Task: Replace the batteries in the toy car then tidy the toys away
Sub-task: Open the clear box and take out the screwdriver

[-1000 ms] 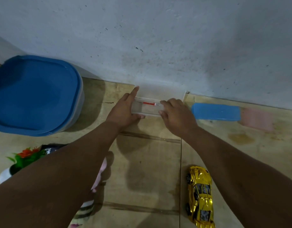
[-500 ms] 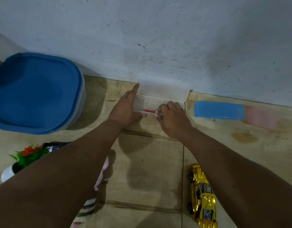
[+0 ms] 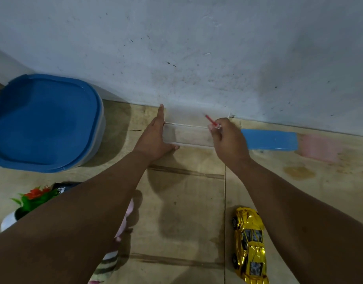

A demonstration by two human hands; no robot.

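One change since a second ago: the small red-handled tool [image 3: 211,121] is out of the clear box [image 3: 188,136] and up in my right hand [image 3: 227,140]. Before, it lay flat inside the box under my fingers.

Largest to smallest:
- Wall [image 3: 197,48] and tiled floor [image 3: 186,201]: same.
- Blue-lidded tub [image 3: 43,121], far left against the wall: unmoved, lid on. Likely where the toys end up; that is my guess.
- Blue lid [image 3: 270,139] on the floor just right of my right hand, with a pale pink piece [image 3: 317,147] beyond it. Both unmoved.
- Clear box, at the foot of the wall: now looks empty, though it's transparent so I can't be sure.
- Gold toy car [image 3: 249,245]: on the floor, wheels down as far as I can tell, near my right forearm and well apart from both hands. Untouched.
- Left hand [image 3: 156,138]: flat against the box's left end, index finger stretched to the wall, thumb under the near edge, steadying it.
- Right hand: fingers pinched shut on the tool, red shaft pointing up and left above the box's right end.
- Tool: looks like a small screwdriver; tip too small to tell.

Meaning: tool fetch done. Battery swap itself hasn't begun. Next, by my read: let go of the box, flip the car, find the cover screw. No batteries in view.
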